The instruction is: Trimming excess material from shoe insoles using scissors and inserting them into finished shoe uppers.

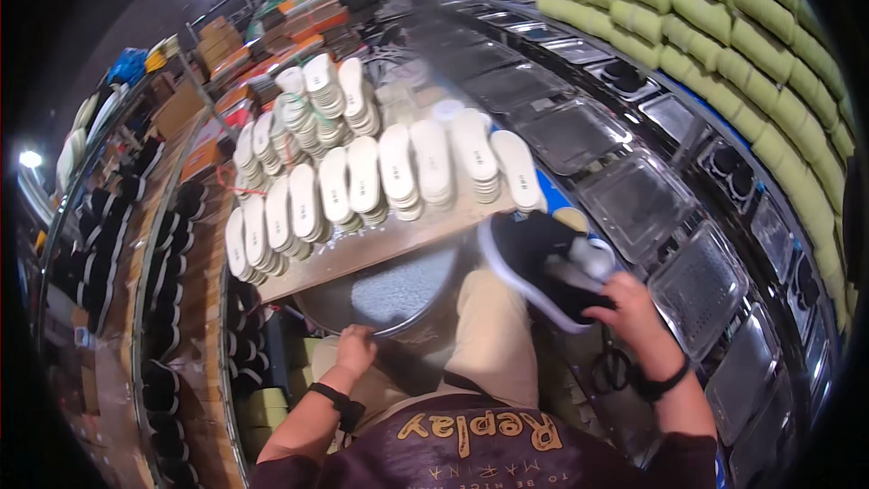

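Observation:
A black shoe (534, 258) with a white sole edge is in my right hand (631, 312), which grips it at the end nearer me. Pale, crumpled stuffing (588, 258) shows at the shoe's opening. My left hand (358, 349) rests by my knee near the rim of a round metal tub (412, 319); its fingers are curled and nothing shows in them. Ahead, stacks of white insoles (364, 177) stand in rows on a wooden board (362, 258). The shoe is just in front of the board's right end, close to the rightmost insole (516, 167).
Metal trays (634, 199) line a conveyor along my right side, some carrying dark shoe parts. Beyond it are piled light green rolls (715, 36). Wooden racks (204, 308) with black shoes run along the left. Black-handled scissors (611, 371) lie below my right hand.

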Demonstrator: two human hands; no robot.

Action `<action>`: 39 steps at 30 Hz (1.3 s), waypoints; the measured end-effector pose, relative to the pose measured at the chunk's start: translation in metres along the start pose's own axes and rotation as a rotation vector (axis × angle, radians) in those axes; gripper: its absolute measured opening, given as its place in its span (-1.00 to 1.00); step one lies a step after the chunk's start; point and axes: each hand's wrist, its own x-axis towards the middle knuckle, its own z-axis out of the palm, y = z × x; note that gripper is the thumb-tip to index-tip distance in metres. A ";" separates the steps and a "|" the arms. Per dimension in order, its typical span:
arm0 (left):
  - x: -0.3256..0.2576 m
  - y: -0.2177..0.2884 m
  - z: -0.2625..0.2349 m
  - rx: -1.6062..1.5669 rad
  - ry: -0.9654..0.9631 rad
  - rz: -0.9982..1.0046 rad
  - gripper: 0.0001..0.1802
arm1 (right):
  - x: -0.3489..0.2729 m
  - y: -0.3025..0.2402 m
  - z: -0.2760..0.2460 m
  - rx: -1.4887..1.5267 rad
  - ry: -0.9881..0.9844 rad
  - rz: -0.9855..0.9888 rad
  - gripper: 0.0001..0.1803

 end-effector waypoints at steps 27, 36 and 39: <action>0.082 0.009 -0.001 -0.070 0.129 -0.229 -0.49 | -0.185 0.079 0.055 -0.420 -0.585 1.078 -0.36; 0.027 0.031 -0.094 -1.611 0.110 -0.776 -0.78 | -0.183 0.019 0.066 -0.687 -0.618 1.304 -0.11; 0.015 0.020 -0.099 -1.574 0.090 -0.766 -0.78 | -0.176 0.021 0.085 -0.626 -0.658 1.280 -0.18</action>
